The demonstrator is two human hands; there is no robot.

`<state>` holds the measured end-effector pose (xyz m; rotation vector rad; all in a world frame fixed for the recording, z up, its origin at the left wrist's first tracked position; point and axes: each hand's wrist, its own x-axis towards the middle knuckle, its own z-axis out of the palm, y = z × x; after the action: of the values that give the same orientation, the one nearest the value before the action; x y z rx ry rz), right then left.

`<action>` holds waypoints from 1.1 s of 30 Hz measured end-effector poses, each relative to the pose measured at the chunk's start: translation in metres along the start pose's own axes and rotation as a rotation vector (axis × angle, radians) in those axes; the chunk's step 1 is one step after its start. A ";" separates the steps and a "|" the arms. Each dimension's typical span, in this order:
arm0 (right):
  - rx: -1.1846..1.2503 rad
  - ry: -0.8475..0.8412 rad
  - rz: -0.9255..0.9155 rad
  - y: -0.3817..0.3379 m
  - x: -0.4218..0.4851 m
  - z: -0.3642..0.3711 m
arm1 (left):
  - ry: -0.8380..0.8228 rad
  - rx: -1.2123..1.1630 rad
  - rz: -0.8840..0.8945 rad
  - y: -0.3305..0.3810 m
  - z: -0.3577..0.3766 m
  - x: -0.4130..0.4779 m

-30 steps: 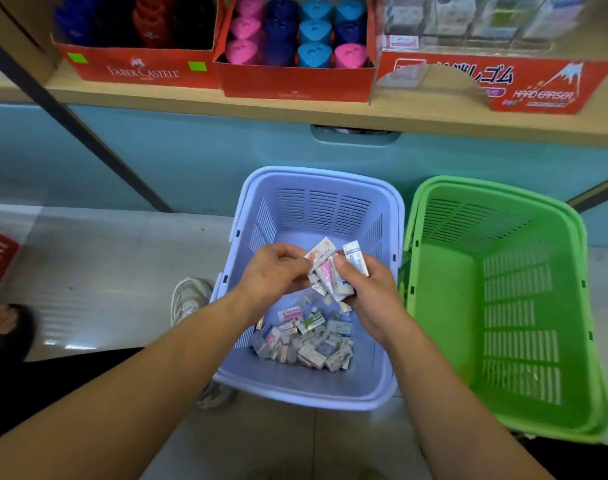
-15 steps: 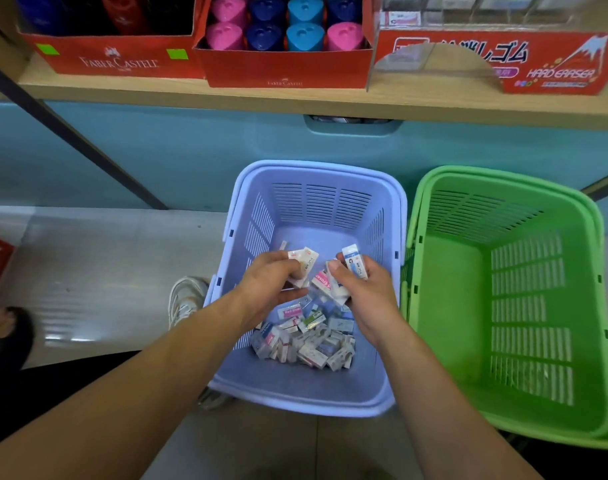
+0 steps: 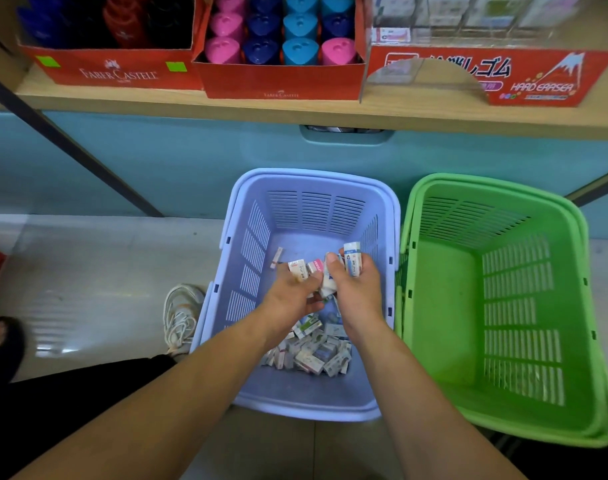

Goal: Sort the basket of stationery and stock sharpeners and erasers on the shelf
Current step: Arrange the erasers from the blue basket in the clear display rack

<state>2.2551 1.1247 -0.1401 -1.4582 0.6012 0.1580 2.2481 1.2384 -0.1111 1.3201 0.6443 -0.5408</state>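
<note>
Head: Faber-Castell box (HARD ERASER carton)

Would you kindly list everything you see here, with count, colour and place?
purple basket: one, lilac, floor centre.
green basket: at least one, lime, right of it.
loose erasers: many, mostly white, piled in the purple basket.
held erasers: several, white with coloured print, above the pile.
sharpeners: about a dozen, pink, navy, light blue, middle shelf box.
eraser display: one, red, shelf right.
shelf: one, wooden, above the baskets.
shoe: one, white, left of the purple basket.
left grip: one, bare, pinching held erasers.
right grip: one, bare, clutching held erasers.
</note>
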 end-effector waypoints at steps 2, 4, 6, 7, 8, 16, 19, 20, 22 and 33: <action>-0.042 -0.025 -0.023 0.001 -0.001 0.001 | 0.016 0.071 0.032 0.000 -0.007 0.001; -0.096 -0.073 -0.051 0.002 -0.002 0.002 | 0.039 0.152 0.072 0.002 -0.014 0.003; -0.119 -0.118 -0.045 0.004 -0.002 0.002 | 0.051 0.223 0.107 0.004 -0.020 0.003; -0.118 -0.133 -0.030 0.004 -0.002 0.003 | 0.051 0.270 0.129 0.004 -0.022 0.002; -0.120 -0.144 -0.018 0.004 -0.002 0.003 | 0.047 0.317 0.146 0.004 -0.025 0.002; -0.119 -0.136 0.021 0.009 -0.002 0.007 | -0.014 0.372 0.148 0.004 -0.035 0.001; -0.145 -0.118 0.012 0.010 -0.004 0.010 | -0.034 0.351 0.104 0.002 -0.038 0.004; -0.154 -0.123 0.012 0.012 -0.004 0.011 | -0.053 0.335 0.082 0.001 -0.039 0.005; -0.164 -0.138 0.025 0.013 -0.004 0.011 | -0.078 0.286 0.040 0.002 -0.042 0.006; -0.142 -0.191 0.120 0.012 -0.002 -0.001 | -0.039 0.097 0.011 -0.001 -0.041 0.007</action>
<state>2.2475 1.1263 -0.1500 -1.5233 0.5297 0.4365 2.2477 1.2784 -0.1216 1.3997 0.5842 -0.5939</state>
